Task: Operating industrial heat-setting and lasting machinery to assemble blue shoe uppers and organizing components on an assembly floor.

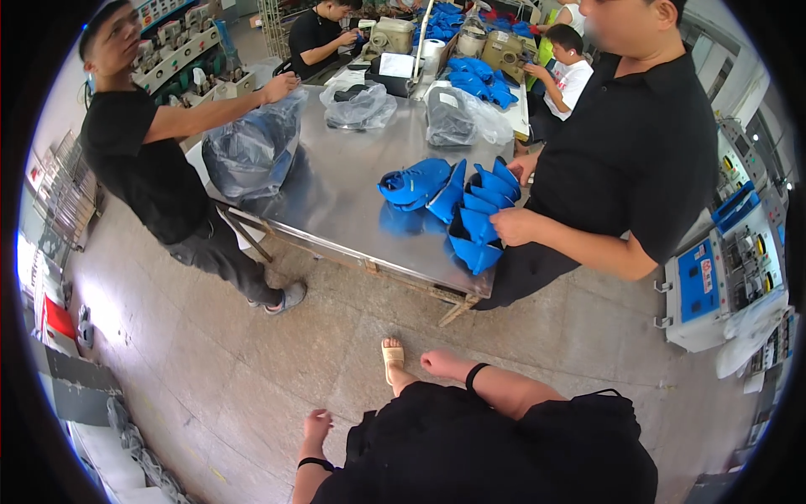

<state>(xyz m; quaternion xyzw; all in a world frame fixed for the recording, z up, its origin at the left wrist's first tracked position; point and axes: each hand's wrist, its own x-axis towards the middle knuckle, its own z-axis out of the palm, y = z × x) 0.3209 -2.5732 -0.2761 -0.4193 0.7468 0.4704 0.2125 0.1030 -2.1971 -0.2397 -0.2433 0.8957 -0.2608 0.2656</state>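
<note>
While the left hand (317, 426) hangs empty, loosely bent, the right hand (445, 364) curls inward, how tightly I cannot tell. Blue uppers (475, 227) lie on the table (344, 172) beyond, touched by a co-worker (625, 160); rightward, a machine (692, 290) bears a label (706, 275).

The person's hands hang apart, low in front of the body. The left hand (316, 427) is raised a little at the end of a short visible stretch of left forearm (311, 482), which comes up from the lower edge; its fingers are parted and loosely bent. The right arm (514, 392) reaches inward across the front, bent, so the right hand (443, 364) points leftward, its back turned up and its fingers curled under; how tightly cannot be told. Each wrist carries a dark band. Black clothing covers the torso (487, 454). One foot (392, 353), in a sandal, shows ahead, between the hands.
</note>
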